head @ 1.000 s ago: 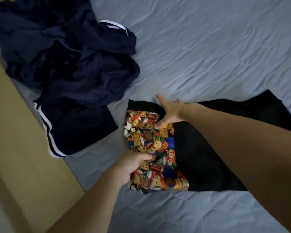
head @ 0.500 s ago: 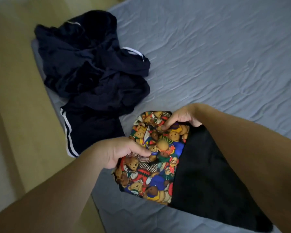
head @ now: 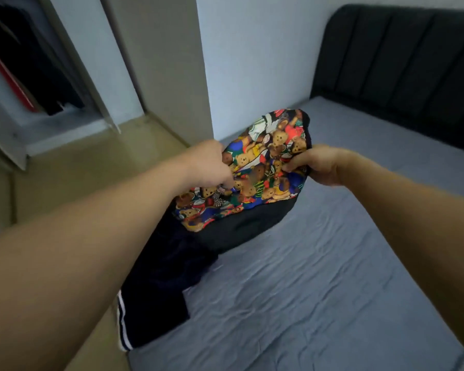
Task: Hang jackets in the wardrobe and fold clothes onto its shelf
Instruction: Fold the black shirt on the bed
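A folded garment [head: 263,167] with a colourful teddy-bear print and a black underside is lifted above the bed. My left hand [head: 212,164] grips its left edge and my right hand [head: 316,164] grips its right edge, thumb on top. A heap of dark navy clothes [head: 161,279] with white stripes lies on the bed's left edge, partly hidden by my left forearm. The open wardrobe [head: 32,84] stands at the upper left, with dark and red clothes hanging inside.
The bed [head: 319,290] has a grey-blue sheet and a dark padded headboard [head: 402,62] at the back right. A white wall corner [head: 198,62] rises behind the garment. Tan floor [head: 78,178] lies between the bed and the wardrobe.
Both hands have lifted the folded teddy-bear garment off the sheet. My view has swung up from the bed toward the wall and wardrobe.
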Motion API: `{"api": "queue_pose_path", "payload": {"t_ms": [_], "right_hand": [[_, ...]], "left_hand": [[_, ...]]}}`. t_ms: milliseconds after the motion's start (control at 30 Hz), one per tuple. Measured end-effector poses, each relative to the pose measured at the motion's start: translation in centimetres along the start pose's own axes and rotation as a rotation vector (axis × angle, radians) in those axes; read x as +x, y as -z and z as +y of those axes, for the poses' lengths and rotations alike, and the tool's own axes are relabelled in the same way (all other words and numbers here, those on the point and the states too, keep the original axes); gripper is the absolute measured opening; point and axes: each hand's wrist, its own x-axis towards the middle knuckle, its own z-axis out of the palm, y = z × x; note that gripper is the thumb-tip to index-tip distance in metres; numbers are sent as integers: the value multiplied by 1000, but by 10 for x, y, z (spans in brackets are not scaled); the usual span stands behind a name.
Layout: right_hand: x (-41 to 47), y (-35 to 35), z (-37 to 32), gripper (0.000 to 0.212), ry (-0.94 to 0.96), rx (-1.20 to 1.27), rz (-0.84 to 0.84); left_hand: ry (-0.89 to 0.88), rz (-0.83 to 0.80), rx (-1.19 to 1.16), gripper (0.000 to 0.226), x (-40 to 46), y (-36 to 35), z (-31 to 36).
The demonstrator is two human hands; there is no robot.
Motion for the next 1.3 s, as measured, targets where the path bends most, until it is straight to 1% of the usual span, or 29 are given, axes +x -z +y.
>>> {"api": "queue_pose_path", "payload": {"t_ms": [67, 133, 200, 267, 367, 433, 467, 567, 600, 633, 667, 700, 733, 800, 867, 967, 1033, 1100, 1167, 1200, 1233, 1300], "right_hand": [[-16, 11, -15, 39, 67, 28, 78], [-28, 19, -9, 40, 103, 51, 145], [-39, 22, 23, 38, 91, 58, 188], [-47, 20, 79, 37, 25, 70, 204], [-63, 3, 191, 32, -189, 57, 275], [-83, -15, 274, 25, -383, 36, 323], [-96, -23, 312, 24, -498, 8, 311], [-138, -48, 409, 29, -851, -163, 139], [-151, -53, 431, 26, -939, -200, 68], [-163, -56, 442, 16, -1001, -223, -9], [-172, -56, 450, 20, -1048, -244, -75], [-177, -54, 458, 39, -1073, -240, -123], [-179, -52, 460, 51, -1079, -221, -168], [-175, -45, 458, 58, -1071, -157, -175], [-160, -38, 455, 60, -1049, -73, -141], [-123, -34, 446, 45, -975, 111, -91], [-91, -33, 444, 42, -865, 207, -39], [-56, -33, 452, 51, -743, 281, 87], [-23, -36, 470, 69, -622, 342, 212], [-9, -40, 482, 77, -576, 365, 245], [3, -43, 495, 81, -557, 382, 262], [21, -49, 523, 86, -578, 407, 319]], "left_hand": [[-115, 83, 198, 20, -11, 11, 27], [-229, 125, 427, 16, -23, 2, 44], [-320, 110, 590, 18, -33, -31, 51], [-362, 43, 682, 23, -40, -85, 44], [-380, -136, 724, 28, -48, -194, 14], [-328, -295, 672, 29, -63, -274, -12], [-297, -386, 627, 30, -72, -312, -24], [-147, -737, 464, 20, -107, -406, -51], [-74, -851, 409, 16, -116, -428, -56], [-10, -945, 365, 16, -123, -444, -58], [41, -1018, 330, 17, -127, -454, -59], [78, -1066, 303, 20, -127, -459, -59], [100, -1091, 283, 24, -125, -460, -60], [136, -1092, 256, 35, -110, -455, -66], [173, -1038, 255, 42, -87, -444, -78], [166, -822, 262, 38, -36, -428, -106], [164, -673, 198, 34, 3, -425, -127], [175, -546, 134, 28, 43, -436, -147], [139, -411, 145, 28, 78, -462, -168], [131, -372, 132, 35, 92, -478, -179], [146, -375, 87, 47, 102, -494, -187], [192, -401, -21, 69, 117, -528, -204]]}}
